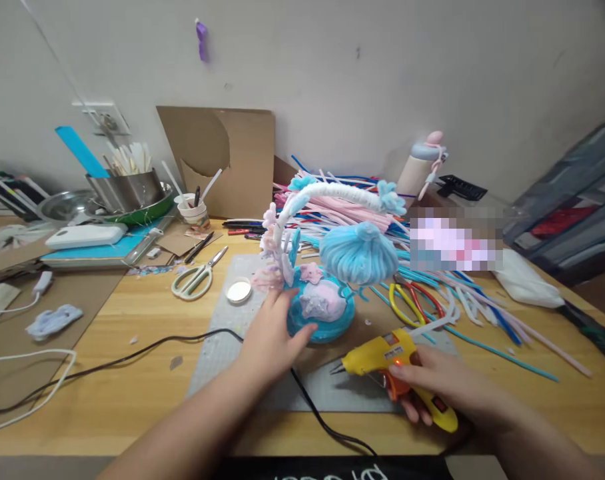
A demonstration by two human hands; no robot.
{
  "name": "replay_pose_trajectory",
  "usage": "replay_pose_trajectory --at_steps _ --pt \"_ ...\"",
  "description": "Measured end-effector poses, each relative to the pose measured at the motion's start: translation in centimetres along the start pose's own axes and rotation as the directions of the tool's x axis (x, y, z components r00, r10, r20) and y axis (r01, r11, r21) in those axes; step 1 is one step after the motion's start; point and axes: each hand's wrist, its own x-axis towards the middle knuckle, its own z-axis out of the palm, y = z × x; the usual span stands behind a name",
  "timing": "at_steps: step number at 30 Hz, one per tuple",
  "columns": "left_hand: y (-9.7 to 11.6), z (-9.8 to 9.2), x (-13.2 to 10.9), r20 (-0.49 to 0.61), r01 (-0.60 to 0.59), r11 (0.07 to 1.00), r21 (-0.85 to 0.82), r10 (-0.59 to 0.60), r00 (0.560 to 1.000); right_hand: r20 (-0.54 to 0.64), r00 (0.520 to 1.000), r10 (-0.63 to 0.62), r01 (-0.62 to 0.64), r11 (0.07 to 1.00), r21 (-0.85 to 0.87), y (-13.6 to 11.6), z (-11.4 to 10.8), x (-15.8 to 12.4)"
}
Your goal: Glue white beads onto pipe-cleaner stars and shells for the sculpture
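Note:
My right hand (432, 380) is wrapped round the handle of a yellow hot glue gun (382, 353) with an orange trigger and a small red light. Its nozzle points left, just above the grey cutting mat (212, 360). My left hand (277, 333) grips the near left side of a round blue base (332, 330) of a fuzzy pipe-cleaner lamp. A white curved stem (327, 193) rises from that base, and a pleated blue shade (360, 253) hangs from it. Pink and lilac pieces (325, 300) sit on the base.
Scissors (198, 277) and a small round white-topped tin (238, 291) lie left of the lamp. Loose pipe cleaners (332, 210) are heaped behind it. Red and yellow-handled pliers (405, 307) lie to the right. A black cord (167, 340) crosses the table.

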Motion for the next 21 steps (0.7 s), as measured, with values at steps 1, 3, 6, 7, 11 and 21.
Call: replay_pose_trajectory --at_steps 1,3,6,7,11,21 --pt "0.3 0.3 0.5 0.012 0.018 1.000 0.007 -0.018 1.000 -0.006 1.000 0.000 0.000 1.000 0.003 -0.1 0.1 0.0" --pt "0.4 0.8 1.2 0.027 0.045 0.999 0.019 -0.046 0.999 -0.012 1.000 0.005 -0.005 1.000 0.002 -0.5 0.4 0.2" --pt "0.1 1.2 1.7 0.038 0.059 0.998 0.009 -0.059 0.998 -0.008 0.999 0.032 -0.032 0.999 -0.025 -1.2 0.8 0.6" --pt "0.0 1.2 1.7 0.038 0.058 0.998 -0.002 -0.058 0.998 -0.012 0.999 0.043 -0.043 0.998 -0.040 -1.4 0.8 0.8" --pt "-0.1 0.9 1.2 0.014 0.025 0.996 -0.081 -0.024 1.000 -0.109 0.994 0.028 -0.043 0.990 -0.135 -2.0 0.7 1.1" --pt "1.3 -1.1 -0.8 0.007 -0.174 0.931 -0.321 0.186 0.982 -0.407 0.880 -0.247 0.211 0.969 -0.130 -4.3 1.8 -0.4"
